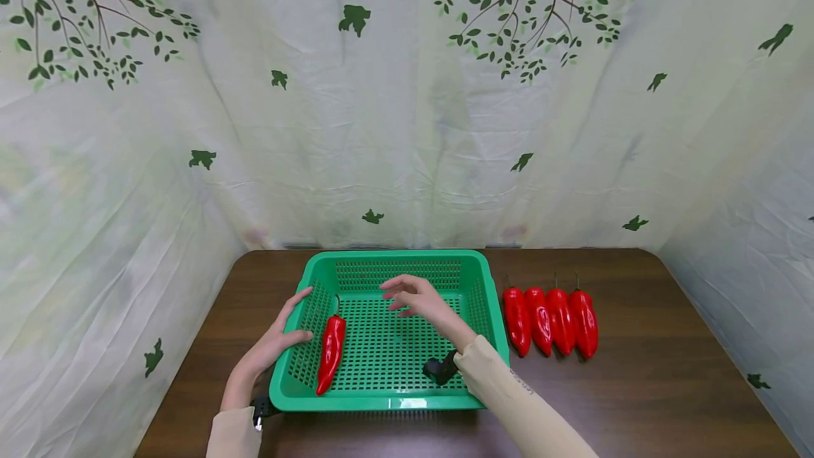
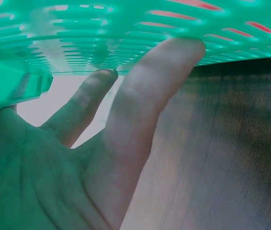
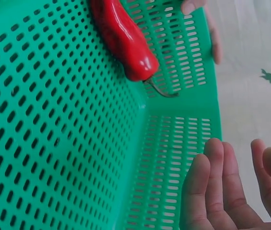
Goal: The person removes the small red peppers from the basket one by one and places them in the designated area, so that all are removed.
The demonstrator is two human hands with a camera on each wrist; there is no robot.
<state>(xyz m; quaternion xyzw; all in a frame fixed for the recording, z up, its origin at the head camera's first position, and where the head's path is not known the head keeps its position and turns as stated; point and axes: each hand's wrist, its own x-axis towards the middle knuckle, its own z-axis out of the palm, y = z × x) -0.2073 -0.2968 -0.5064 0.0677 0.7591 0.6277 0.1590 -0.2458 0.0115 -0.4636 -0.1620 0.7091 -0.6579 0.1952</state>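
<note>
A green plastic basket [image 1: 388,403] with slotted walls stands on the table. My left hand [image 1: 270,345] holds its left rim, thumb over the edge; in the left wrist view the fingers [image 2: 140,86] lie against the slotted wall. One red pepper [image 1: 331,355] with a thin stem lies inside the basket, near its left wall. Above the basket's middle, my right hand [image 1: 422,302] hovers with nothing in it. Its fingers are loosely bent, and the right wrist view shows the fingertips [image 3: 214,148] apart from the pepper.
Several more red peppers [image 1: 550,320] lie side by side on the brown wooden table [image 1: 668,373], just right of the basket. A pale curtain [image 1: 407,126] with printed leaves hangs behind the table and along both sides.
</note>
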